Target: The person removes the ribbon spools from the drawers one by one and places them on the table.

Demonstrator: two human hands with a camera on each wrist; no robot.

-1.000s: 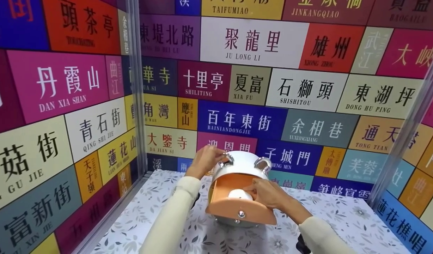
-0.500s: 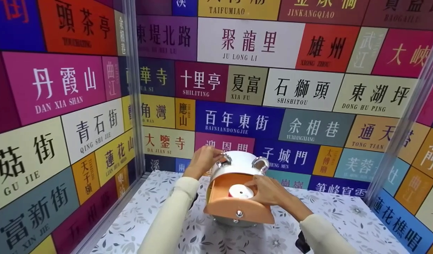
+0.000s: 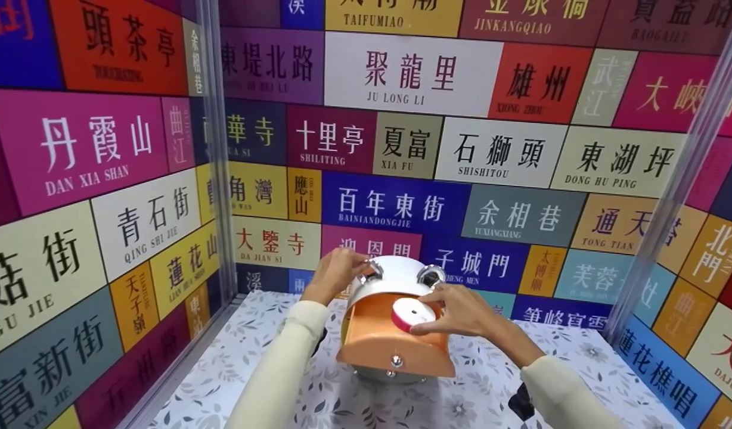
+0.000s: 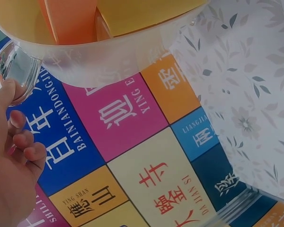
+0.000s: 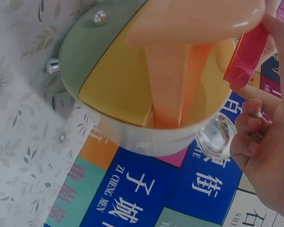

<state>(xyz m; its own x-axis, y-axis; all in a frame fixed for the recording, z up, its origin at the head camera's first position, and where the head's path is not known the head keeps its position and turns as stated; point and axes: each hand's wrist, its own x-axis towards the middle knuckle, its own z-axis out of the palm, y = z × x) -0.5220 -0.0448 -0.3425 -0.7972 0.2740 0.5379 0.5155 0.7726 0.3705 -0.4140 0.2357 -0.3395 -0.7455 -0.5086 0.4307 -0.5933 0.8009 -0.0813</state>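
A round-topped white box [image 3: 396, 268] with two silver ear-like rings stands on the table, its orange drawer [image 3: 375, 351] pulled out toward me. My left hand [image 3: 335, 273] pinches the left silver ring [image 4: 27, 57]; the thumb lies on it and the other fingers are curled. Over the drawer, my right hand [image 3: 467, 311] grips a flat round disc with a white face [image 3: 411, 308], a small dark centre hole and a red side [image 5: 248, 57]. The disc is tilted, its white face toward me. In the right wrist view the box's side is yellow and green [image 5: 92, 52].
The table [image 3: 497, 387] has a pale leaf-and-flower covering. Close behind the box rises a wall of coloured panels [image 3: 396, 199] with lettering. Another panelled wall [image 3: 145, 220] stands on the left, and clear upright strips [image 3: 658, 196] run up the corners.
My right hand has lifted the disc up from the drawer and turned it, so its red side now shows. The left hand keeps its hold on the ring. The head view has shifted slightly right.
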